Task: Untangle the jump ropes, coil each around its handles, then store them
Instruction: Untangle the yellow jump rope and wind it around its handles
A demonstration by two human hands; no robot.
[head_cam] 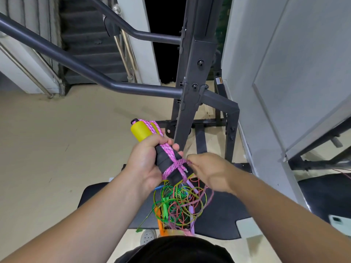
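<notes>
Holding: my left hand is curled round the bundled handles, black foam in my palm, yellow ends pointing up and away
Left arm: forearm rises from the lower left, back of the hand turned outward
Right hand: fingers curled, tips pinching the pink rope where it crosses the foam
Right arm: comes in from the lower right, back of the hand up
Pink rope: wound along and around the handles, in front of the grey gym frame
Tangle: green, orange and pink ropes knotted together beneath my hands, over the black mat
</notes>
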